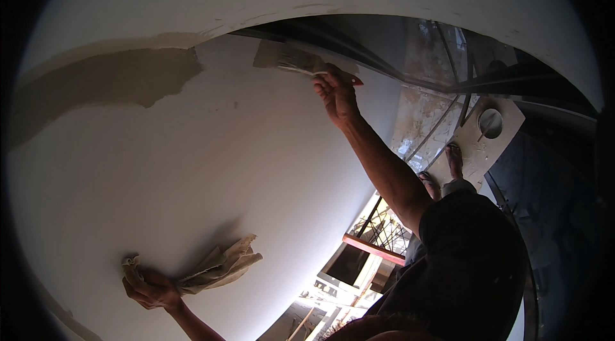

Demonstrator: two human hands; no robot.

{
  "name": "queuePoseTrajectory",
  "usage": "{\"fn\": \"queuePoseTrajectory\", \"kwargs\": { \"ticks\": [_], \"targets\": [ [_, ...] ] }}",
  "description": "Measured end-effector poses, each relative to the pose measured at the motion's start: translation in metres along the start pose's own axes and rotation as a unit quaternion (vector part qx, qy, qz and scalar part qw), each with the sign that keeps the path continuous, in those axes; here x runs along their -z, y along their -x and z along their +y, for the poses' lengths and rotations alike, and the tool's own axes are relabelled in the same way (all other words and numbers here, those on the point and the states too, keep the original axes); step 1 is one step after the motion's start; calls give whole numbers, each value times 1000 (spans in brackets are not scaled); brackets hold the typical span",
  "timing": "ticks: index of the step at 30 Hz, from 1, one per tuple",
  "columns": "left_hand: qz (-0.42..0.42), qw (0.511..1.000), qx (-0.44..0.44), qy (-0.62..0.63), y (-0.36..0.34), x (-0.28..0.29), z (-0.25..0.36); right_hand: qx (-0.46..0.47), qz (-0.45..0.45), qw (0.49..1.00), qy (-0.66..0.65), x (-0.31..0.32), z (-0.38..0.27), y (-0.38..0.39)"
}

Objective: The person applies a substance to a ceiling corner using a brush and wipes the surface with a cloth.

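A white wall (211,161) fills most of the view, curved by the lens. In its upper part my right hand (338,94) grips a wide, flat paintbrush (296,58) with a reddish handle end. The brush's broad end lies against the wall, at a small brown patch. To the left, a larger brown, wet-looking band (122,75) runs along the wall's upper edge. Low on the wall, my left hand (152,288) is closed on a crumpled tan cloth (224,265). The cloth hangs out on both sides of the fingers, and its shadow falls on the wall.
My sandalled feet (454,158) stand on a pale board (506,116) at the right, beside a round container (490,123). Dark metal bars (448,88) cross behind the wall's edge. Below is a red-brown beam (375,249) with thin rods above it.
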State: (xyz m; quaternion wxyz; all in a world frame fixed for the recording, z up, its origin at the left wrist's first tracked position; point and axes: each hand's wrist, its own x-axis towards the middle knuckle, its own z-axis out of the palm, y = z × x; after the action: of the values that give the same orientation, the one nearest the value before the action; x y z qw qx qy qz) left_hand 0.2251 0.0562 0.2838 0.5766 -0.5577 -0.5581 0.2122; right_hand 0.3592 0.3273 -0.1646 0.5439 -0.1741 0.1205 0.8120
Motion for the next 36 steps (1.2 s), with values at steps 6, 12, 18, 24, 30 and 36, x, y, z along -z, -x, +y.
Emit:
{"fn": "queuePoseTrajectory", "kwargs": {
  "ticks": [6,12,18,24,30,36],
  "targets": [
    [3,1000,1,15,-1,0,0,1,2,1000,11,7,-3,0],
    [-1,999,24,24,2,0,0,-21,-33,999,-22,2,-3,7],
    [-7,1000,-9,-12,-1,1,-1,-21,-75,996,-41,-19,-4,8],
    [-7,999,29,16,4,0,-2,-39,-49,997,-50,-19,-3,6],
    [-8,1000,16,7,0,1,1,-28,-36,999,-26,-15,0,3],
    [-21,999,24,1,5,0,-2,-26,-26,999,-19,-12,1,2]
  ]
}}
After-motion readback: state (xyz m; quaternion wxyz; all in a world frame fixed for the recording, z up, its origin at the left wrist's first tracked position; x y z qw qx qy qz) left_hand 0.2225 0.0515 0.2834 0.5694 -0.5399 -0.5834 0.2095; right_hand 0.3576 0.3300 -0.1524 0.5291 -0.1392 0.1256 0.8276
